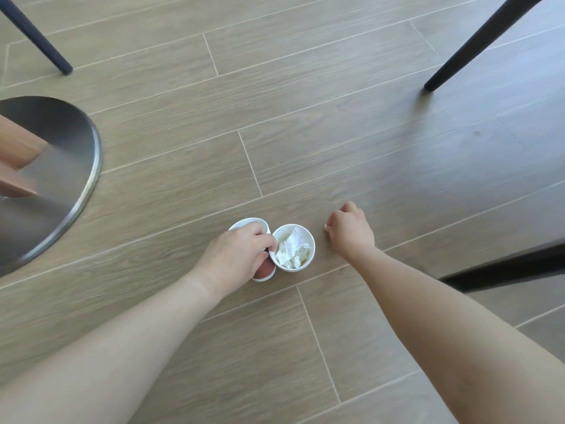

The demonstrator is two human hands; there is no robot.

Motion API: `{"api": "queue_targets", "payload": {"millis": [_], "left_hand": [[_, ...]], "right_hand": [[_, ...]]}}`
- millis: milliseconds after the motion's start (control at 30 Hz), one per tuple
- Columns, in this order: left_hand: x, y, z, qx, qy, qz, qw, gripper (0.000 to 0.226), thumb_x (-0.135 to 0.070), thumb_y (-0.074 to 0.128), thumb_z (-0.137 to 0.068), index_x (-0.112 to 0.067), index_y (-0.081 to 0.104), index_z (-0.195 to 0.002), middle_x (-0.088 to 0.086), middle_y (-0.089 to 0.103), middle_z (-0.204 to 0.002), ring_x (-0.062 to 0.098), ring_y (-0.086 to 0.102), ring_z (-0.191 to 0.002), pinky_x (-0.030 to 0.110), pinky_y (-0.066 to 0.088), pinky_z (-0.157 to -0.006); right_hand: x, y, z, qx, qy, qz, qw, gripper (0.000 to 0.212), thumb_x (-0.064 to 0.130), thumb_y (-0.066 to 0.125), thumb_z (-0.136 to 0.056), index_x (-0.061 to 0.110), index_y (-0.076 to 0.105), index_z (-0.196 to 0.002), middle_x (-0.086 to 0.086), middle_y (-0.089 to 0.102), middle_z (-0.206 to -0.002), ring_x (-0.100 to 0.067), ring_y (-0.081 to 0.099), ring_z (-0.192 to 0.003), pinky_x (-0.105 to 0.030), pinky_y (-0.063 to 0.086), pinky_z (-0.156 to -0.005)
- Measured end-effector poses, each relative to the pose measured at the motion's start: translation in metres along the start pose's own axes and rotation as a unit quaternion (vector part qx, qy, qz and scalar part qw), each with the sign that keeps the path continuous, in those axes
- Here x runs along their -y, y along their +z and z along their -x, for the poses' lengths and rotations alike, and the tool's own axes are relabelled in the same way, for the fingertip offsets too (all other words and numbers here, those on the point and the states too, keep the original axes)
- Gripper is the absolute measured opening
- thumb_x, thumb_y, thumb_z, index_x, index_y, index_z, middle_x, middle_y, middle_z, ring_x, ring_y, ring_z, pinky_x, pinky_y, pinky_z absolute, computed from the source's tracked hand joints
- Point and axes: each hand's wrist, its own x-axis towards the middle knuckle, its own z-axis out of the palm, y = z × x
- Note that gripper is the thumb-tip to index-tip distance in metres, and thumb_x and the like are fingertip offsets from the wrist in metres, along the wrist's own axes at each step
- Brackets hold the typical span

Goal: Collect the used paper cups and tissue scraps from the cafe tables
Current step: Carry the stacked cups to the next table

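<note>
Left hand [237,250] clasps the red cup [263,270] beside the tissue-stuffed cup [292,248]; right hand [350,231], loosely curled, holds nothing; a squeeze could tip either.

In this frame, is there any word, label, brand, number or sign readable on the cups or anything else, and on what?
None readable.
White paper cup holding crumpled tissue: plain, no print visible.
Second white paper cup with a reddish-brown band, under the left hand: band shows no lettering; most of it is hidden.
Round metal table base: unmarked.
</note>
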Motion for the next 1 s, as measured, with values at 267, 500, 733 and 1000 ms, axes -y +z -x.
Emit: {"api": "queue_targets", "payload": {"millis": [267, 500, 733, 1000], "left_hand": [[0.000, -0.003, 0.005, 0.023, 0.024, -0.023, 0.999, 0.018, -0.024, 0.044, -0.093, -0.027, 0.058, -0.104, -0.006, 0.051, -0.108, 0.019, 0.054, -0.092, 0.033, 0.048, -0.073], [0.004, -0.008, 0.013, 0.033, 0.093, -0.021, 0.995, 0.018, -0.023, 0.046, -0.092, -0.027, 0.060, -0.104, -0.004, 0.051, -0.106, 0.021, 0.054, -0.093, 0.033, 0.047, -0.075], [-0.036, -0.011, 0.016, 0.037, 0.200, 0.029, 0.979, 0.015, -0.016, 0.053, -0.087, -0.022, 0.063, -0.096, -0.005, 0.054, -0.103, 0.012, 0.041, -0.079, 0.024, 0.033, -0.065], [-0.138, -0.018, 0.025, 0.071, 0.354, -0.002, 0.933, 0.019, -0.017, 0.044, -0.091, -0.020, 0.059, -0.102, -0.004, 0.053, -0.106, 0.014, 0.043, -0.079, 0.029, 0.041, -0.069]], "right_hand": [[0.045, -0.052, 0.033, -0.077, -0.113, -0.169, 0.976, 0.010, 0.028, 0.063, -0.083, 0.020, 0.062, -0.078, 0.007, 0.063, -0.079, -0.011, 0.058, -0.072, -0.022, 0.039, -0.063], [0.062, -0.071, 0.114, 0.009, -0.205, -0.070, 0.976, 0.007, 0.020, 0.065, -0.082, 0.015, 0.065, -0.088, -0.001, 0.063, -0.086, -0.017, 0.058, -0.075, -0.027, 0.045, -0.067], [0.042, -0.102, 0.193, -0.001, -0.137, -0.002, 0.991, 0.021, 0.022, 0.061, -0.086, 0.016, 0.062, -0.105, -0.001, 0.059, -0.109, -0.020, 0.057, -0.090, -0.034, 0.047, -0.078], [-0.036, -0.157, 0.317, 0.068, -0.060, 0.085, 0.992, 0.037, 0.035, 0.051, -0.091, 0.026, 0.044, -0.126, 0.004, 0.047, -0.125, -0.016, 0.049, -0.109, -0.032, 0.043, -0.090]]}}
